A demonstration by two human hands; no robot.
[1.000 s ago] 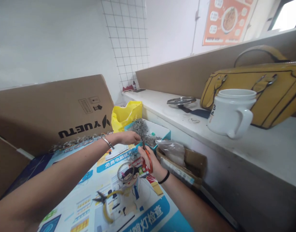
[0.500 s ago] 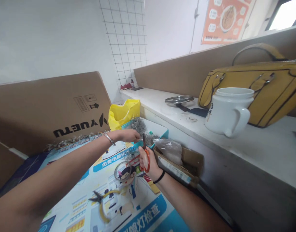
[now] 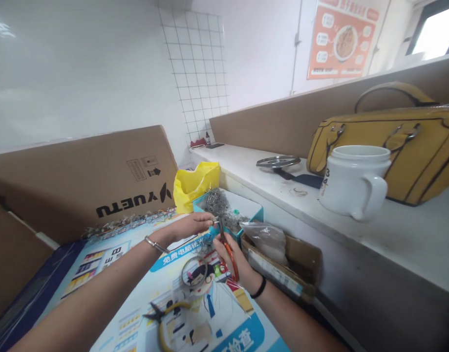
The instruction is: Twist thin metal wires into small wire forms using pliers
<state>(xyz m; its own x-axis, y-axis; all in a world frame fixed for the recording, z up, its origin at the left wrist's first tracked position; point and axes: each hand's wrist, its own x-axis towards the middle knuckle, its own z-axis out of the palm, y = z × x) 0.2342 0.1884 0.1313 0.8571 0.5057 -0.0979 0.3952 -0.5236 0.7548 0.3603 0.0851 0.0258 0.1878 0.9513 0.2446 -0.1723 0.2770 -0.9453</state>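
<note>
Progress: teal box (image 3: 260,213) has a good-sized wire heap (image 3: 216,201) in its left/far part plus looser grey scraps, so prob. a fair amt done. One small metal bit (image 3: 215,220) is at the scissors (image 3: 229,252) blades, just over the box's near edge; can't tell if it's cut thru yet. More bits in a loose row (image 3: 129,222) well left of box, by the carton (image 3: 136,171); prob. stock to go, but too small to say for sure.

Hands: L hand (image 3: 198,223) just left of box's near edge, fingertips pinched on the bit, palm turned down/in, arm reaching in from lower left, silver bangle on wrist. R hand (image 3: 246,274) nearer than box, in front of it, wrapped round the orange scissors handles, thumb side up, blades pointing up & away twd L fingertips. Blade gap too small to judge. Arm comes from lower right, black band on wrist.

Nearer than box on the printed cover (image 3: 132,303): grey ring (image 3: 183,278), then yellow-handled pliers (image 3: 158,313), neither in hand. Yellow bag (image 3: 193,186) just behind box, brown box (image 3: 308,254) just right.
</note>
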